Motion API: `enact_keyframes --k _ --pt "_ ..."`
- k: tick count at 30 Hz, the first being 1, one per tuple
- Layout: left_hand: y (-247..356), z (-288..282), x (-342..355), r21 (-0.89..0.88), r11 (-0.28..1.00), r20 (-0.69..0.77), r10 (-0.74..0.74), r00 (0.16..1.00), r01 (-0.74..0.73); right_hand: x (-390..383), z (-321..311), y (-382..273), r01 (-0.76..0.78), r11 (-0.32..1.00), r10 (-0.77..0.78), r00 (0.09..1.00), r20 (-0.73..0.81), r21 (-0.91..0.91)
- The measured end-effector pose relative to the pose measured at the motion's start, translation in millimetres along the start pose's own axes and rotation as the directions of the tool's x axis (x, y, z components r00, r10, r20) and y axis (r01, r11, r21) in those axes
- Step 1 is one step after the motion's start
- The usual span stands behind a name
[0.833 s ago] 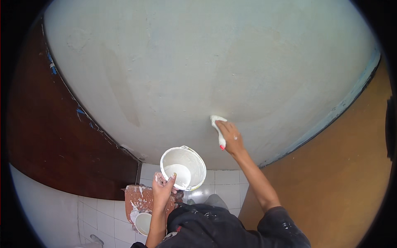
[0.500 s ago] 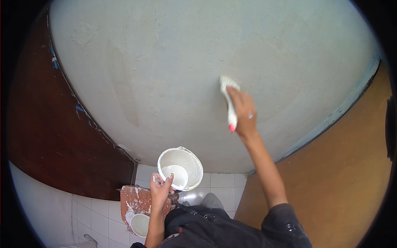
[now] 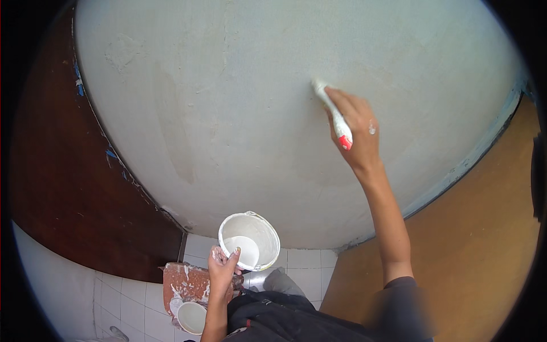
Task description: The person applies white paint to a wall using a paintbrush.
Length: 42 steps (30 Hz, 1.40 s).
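Observation:
My right hand (image 3: 356, 122) is closed around the white handle of a paintbrush (image 3: 337, 121), whose handle end is red. The brush's bristles touch the pale grey-white wall (image 3: 245, 131) in front of me. Lower down, my left hand (image 3: 223, 265) grips the near rim of a white bucket (image 3: 266, 242), thumb over the edge. White paint (image 3: 242, 251) lies in the bottom of the bucket, which is tipped a little toward me. White smears mark both hands.
A dark brown wooden panel (image 3: 102, 188) borders the wall on the left, a yellow-brown one (image 3: 456, 251) on the right. Beneath my left arm stands a paint-spattered reddish stool (image 3: 183, 278) with a white tub (image 3: 192, 318) beside it. White tiles (image 3: 303, 259) cover the floor.
My right hand and the paintbrush have moved up and to the right along the wall. The bucket stays in my left hand, slightly lower in view.

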<state>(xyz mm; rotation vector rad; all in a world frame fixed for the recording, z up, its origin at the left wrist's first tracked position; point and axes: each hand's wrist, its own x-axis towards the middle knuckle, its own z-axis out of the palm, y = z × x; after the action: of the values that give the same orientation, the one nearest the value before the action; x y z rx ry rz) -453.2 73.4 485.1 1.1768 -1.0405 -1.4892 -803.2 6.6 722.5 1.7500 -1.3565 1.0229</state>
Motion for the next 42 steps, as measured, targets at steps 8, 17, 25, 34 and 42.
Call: enact_keyframes --k 8,17,25,34,42 --pt "0.3 1.3 1.1 0.006 1.000 0.001 -0.014 1.000 0.014 -116.1 68.7 -35.2 -0.140 0.984 0.096 0.934 0.344 0.107" --pt "-5.1 -4.5 2.9 0.007 0.999 0.017 0.031 0.999 -0.031 32.6 -11.9 4.4 0.046 0.999 -0.046 0.999 -0.008 -0.015" --pt "2.1 3.8 1.4 -0.013 1.000 0.001 0.013 1.000 -0.013 -77.2 55.5 -33.6 -0.015 0.999 0.022 0.979 0.204 -0.037" --pt "-1.4 -4.8 10.3 0.010 1.000 0.015 0.000 1.000 0.000 -14.9 27.8 -10.3 -0.018 0.998 0.012 0.995 0.096 0.060" --pt "-6.5 -14.2 12.8 -0.018 1.000 0.019 -0.015 1.000 0.015 2.1 36.4 -35.1 0.023 0.976 -0.019 1.000 0.020 -0.217"
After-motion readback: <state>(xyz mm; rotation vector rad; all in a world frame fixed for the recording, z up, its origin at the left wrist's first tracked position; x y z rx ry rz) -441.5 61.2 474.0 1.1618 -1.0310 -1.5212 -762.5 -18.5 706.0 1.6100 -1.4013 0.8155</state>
